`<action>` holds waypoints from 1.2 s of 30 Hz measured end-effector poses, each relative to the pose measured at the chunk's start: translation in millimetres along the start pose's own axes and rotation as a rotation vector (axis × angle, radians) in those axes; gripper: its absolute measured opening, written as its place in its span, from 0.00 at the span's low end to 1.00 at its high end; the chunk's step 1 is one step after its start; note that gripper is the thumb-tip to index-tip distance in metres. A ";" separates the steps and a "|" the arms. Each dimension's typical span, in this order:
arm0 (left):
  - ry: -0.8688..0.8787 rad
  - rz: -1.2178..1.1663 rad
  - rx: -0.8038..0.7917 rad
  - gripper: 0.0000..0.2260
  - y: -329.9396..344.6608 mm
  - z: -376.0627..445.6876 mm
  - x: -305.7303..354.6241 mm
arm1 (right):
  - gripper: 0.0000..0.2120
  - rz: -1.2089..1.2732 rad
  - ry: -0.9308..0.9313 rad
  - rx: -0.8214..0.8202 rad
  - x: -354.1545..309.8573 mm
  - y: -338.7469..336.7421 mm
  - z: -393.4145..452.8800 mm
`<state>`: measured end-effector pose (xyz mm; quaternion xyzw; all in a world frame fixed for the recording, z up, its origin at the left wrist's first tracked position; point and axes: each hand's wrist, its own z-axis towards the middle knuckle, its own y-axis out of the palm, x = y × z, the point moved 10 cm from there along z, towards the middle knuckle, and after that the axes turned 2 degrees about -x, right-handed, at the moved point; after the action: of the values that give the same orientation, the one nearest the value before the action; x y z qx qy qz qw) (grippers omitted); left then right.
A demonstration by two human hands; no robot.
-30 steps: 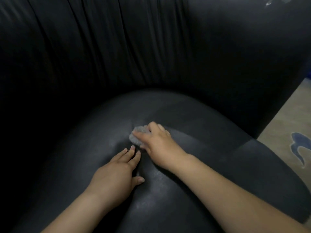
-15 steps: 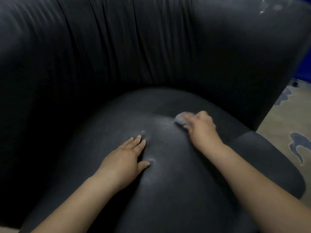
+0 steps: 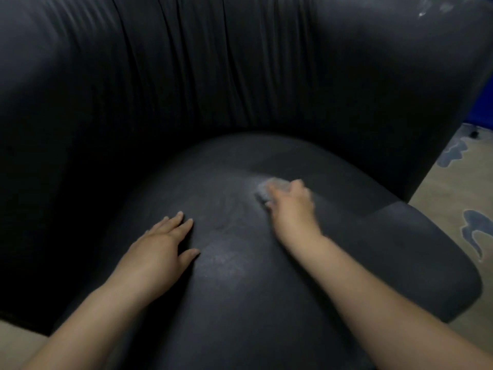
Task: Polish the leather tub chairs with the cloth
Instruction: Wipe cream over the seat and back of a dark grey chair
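Leather fills nearly all we see: a big black tub chair (image 3: 186, 102) with a curved, wrinkled back that wraps around its round seat cushion (image 3: 240, 303). We use the seat cushion as our marker for everything else. Past the right edge of the seat cushion lies a tan rug (image 3: 453, 204) with blue shapes on it. Both of our bare arms reach over the seat cushion from its near edge.

Our left hand (image 3: 157, 252) lies flat on the left part of the seat cushion, palm down, fingers spread and loose, gripping nothing. Our right hand (image 3: 290, 206) is on the seat cushion farther back and a bit to the right, near where the cushion meets the chair back. It looks blurry. Its fingers curl over a small grey cloth (image 3: 269, 189), pressing it onto the leather.

A pale, dusty patch (image 3: 226, 260) shows on the middle of the seat cushion, between our two hands.
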<state>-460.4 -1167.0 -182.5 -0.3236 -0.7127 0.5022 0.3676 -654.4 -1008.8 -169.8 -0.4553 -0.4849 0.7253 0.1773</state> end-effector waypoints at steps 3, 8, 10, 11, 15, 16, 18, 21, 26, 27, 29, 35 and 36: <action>-0.013 -0.043 0.011 0.31 2.5 -0.6 1.6 | 0.18 0.028 -0.351 -0.138 -84.2 44.1 -49.6; -0.004 -0.046 0.021 0.33 1.6 -2.6 -5.7 | 0.13 0.073 -0.132 -0.060 -13.1 5.9 -3.7; 0.000 -0.048 -0.008 0.37 3.9 -7.5 -7.6 | 0.17 -0.011 -0.026 -0.006 19.1 -8.7 9.2; 0.007 -0.061 -0.042 0.40 6.8 -10.2 -7.2 | 0.18 -0.044 -0.042 0.012 18.1 -10.3 8.4; 0.026 -0.075 -0.202 0.56 20.9 -17.2 -2.3 | 0.20 -0.078 -0.121 0.026 0.2 -0.6 -2.8; 0.022 -0.055 -0.215 0.57 22.9 -16.0 -1.1 | 0.20 -0.062 -0.117 0.028 2.3 -0.3 -2.3; 0.011 -0.025 -0.225 0.58 26.0 -11.0 2.0 | 0.20 -0.047 -0.105 0.026 7.1 -1.1 0.3; -0.021 -0.031 -0.258 0.57 30.2 -9.0 3.0 | 0.21 -0.055 -0.079 -0.002 5.2 -0.1 -2.2; -0.047 -0.067 -0.295 0.54 26.9 -18.3 6.2 | 0.22 0.041 0.009 -0.132 -1.0 -1.3 -22.5; -0.053 -0.084 -0.290 0.52 22.6 -20.4 7.2 | 0.22 0.067 0.032 -0.133 -1.8 -7.3 -27.3; -0.070 -0.136 -0.241 0.45 6.2 -25.5 7.8 | 0.22 0.155 0.099 -0.089 -1.4 -27.6 -38.4; -0.105 -0.092 -0.069 0.28 -77.5 -47.7 16.2 | 0.21 0.393 0.287 -0.068 -8.8 -97.7 -57.4; -0.097 -0.068 -0.074 0.27 -92.1 -52.3 19.9 | 0.21 0.404 0.299 -0.089 -15.0 -107.6 -59.9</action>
<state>-434.8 -1151.8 -78.9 -0.2877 -0.7583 0.4778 0.3376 -616.6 -936.6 -76.3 -0.6527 -0.3840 0.6484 0.0782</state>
